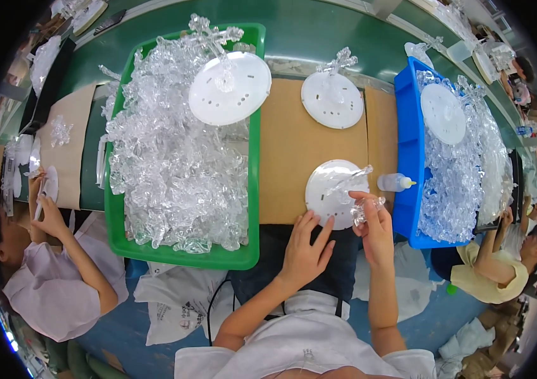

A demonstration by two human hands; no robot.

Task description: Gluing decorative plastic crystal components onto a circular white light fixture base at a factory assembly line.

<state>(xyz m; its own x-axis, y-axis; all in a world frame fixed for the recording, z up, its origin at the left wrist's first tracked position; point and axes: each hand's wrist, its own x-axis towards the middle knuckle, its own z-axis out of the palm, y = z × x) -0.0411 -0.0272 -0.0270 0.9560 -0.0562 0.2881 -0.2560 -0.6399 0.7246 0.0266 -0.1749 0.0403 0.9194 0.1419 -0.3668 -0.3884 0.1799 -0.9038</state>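
From the head camera I see my left hand (305, 247) lying flat and open, its fingertips resting on the near edge of a white round disc (333, 192) that sits on the cardboard-covered desk (290, 148). My right hand (374, 228) is closed around a small clear plastic piece (366, 210), held just beside the disc's right edge. A clear glue bottle (396, 182) lies just past it, against the blue bin (408, 151) of clear parts. To my left stands a green bin (252, 189) heaped with the same clear pieces, a second disc (230, 88) resting on top.
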